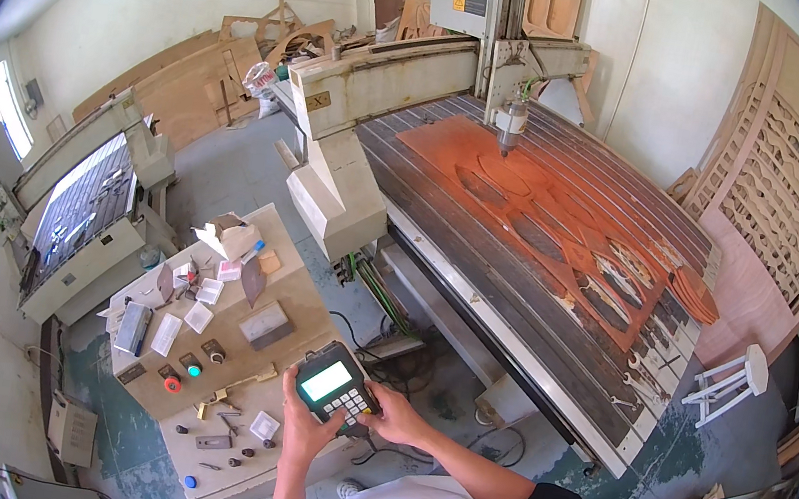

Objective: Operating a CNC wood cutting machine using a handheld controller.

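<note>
I hold a dark handheld controller [309,401] with a lit screen and a keypad in front of my body. My left hand [303,434] is closed round its left and lower side, the thumb over the keys. From the right, my right hand [397,418] grips the other edge, fingers at the keypad. Beyond it stands a large CNC router, its spindle [511,123] above a reddish-brown cut board [534,222] on the slotted bed [477,270]. Curved openings are cut through the board. Whether the spindle touches it, I cannot tell.
At left, a control desk [235,349] bears a red button [172,385], a green button [194,371], small trays and loose tools. Wrenches [645,378] lie on the bed's near right corner. A white stool [730,384] stands at right; cables [393,451] run along the floor.
</note>
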`<state>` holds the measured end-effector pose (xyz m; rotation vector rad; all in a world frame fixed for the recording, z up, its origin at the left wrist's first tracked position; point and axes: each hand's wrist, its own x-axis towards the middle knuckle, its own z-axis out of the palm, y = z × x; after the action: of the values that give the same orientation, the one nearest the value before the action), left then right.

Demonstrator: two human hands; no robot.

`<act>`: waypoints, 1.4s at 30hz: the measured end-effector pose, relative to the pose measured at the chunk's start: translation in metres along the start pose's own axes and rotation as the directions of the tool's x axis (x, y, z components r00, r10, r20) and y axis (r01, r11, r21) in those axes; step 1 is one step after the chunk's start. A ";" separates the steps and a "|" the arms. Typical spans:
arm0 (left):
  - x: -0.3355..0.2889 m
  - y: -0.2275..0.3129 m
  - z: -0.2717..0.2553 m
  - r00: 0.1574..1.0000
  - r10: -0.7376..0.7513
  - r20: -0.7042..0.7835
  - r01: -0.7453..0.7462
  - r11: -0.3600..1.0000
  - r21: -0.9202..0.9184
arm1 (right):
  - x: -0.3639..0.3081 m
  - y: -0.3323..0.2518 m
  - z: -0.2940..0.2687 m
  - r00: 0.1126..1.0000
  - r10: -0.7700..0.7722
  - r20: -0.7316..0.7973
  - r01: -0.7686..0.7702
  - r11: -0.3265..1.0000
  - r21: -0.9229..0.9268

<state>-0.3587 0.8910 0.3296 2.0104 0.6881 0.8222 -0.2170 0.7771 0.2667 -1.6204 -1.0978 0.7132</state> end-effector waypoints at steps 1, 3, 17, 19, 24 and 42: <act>0.000 0.000 0.000 1.000 -0.003 0.001 0.003 1.000 -0.003 | 0.000 0.003 0.000 1.000 0.011 0.017 -0.011 1.000 -0.017; 0.000 0.000 0.000 1.000 -0.006 0.002 0.006 1.000 -0.006 | 0.001 0.005 0.001 1.000 -0.003 0.013 0.003 1.000 -0.018; 0.000 -0.010 0.000 1.000 0.003 0.028 -0.004 1.000 0.023 | 0.000 -0.002 0.001 1.000 -0.024 -0.005 0.024 0.999 0.027; 0.000 -0.010 -0.001 0.999 -0.007 0.033 0.007 1.000 0.005 | 0.000 -0.008 0.000 1.000 0.012 0.004 -0.012 1.000 0.011; 0.000 -0.009 -0.001 0.999 -0.016 0.040 0.017 1.000 -0.018 | 0.000 -0.004 0.001 1.000 -0.004 -0.006 0.005 1.000 0.030; 0.000 -0.008 -0.003 0.999 0.001 0.038 0.000 1.000 -0.004 | 0.001 -0.008 0.001 1.000 -0.009 -0.017 0.010 0.999 0.036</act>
<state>-0.3623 0.8965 0.3238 2.0179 0.6640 0.7828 -0.2204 0.7790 0.2743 -1.5865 -1.0742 0.7086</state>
